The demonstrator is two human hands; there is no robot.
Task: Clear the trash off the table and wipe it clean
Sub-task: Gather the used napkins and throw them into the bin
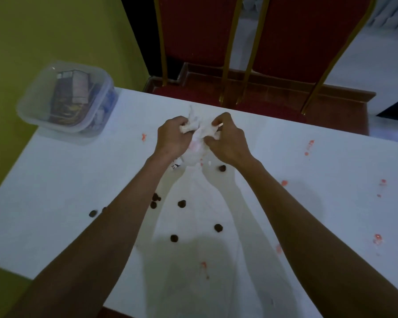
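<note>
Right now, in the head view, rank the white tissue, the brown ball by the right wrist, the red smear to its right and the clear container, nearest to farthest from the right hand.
1. white tissue: pinched in the right hand itself.
2. brown ball: just by the wrist.
3. red smear: off to the right.
4. clear container: far left.

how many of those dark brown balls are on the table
8 balls: one below the right hand, three mid-table, two against the left forearm's inner edge, two outside it, one half hidden. More may lie under the arms.
</note>
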